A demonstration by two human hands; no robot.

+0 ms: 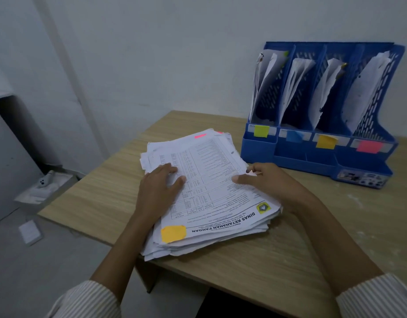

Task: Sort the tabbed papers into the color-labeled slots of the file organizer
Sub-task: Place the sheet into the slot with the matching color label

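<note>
A thick stack of printed papers (209, 193) lies on the wooden desk (266, 260). Its top sheet carries a yellow tab (173, 233) at the near left corner, and a pink tab (200, 135) pokes out at the far edge. My left hand (160, 187) rests flat on the left side of the stack. My right hand (264, 180) grips the stack's right edge, thumb on top and fingers curled under. The blue file organizer (324, 154) stands at the back right, its slots labelled green (261, 131), blue (294, 136), yellow (326, 141) and pink (369, 146), each holding papers.
The organizer stands close to the white wall (175, 53). The desk's left edge drops to the floor, where a box with white items (45, 189) and a small card (29, 231) lie. Bare desk surface lies to the right of the stack and in front of the organizer.
</note>
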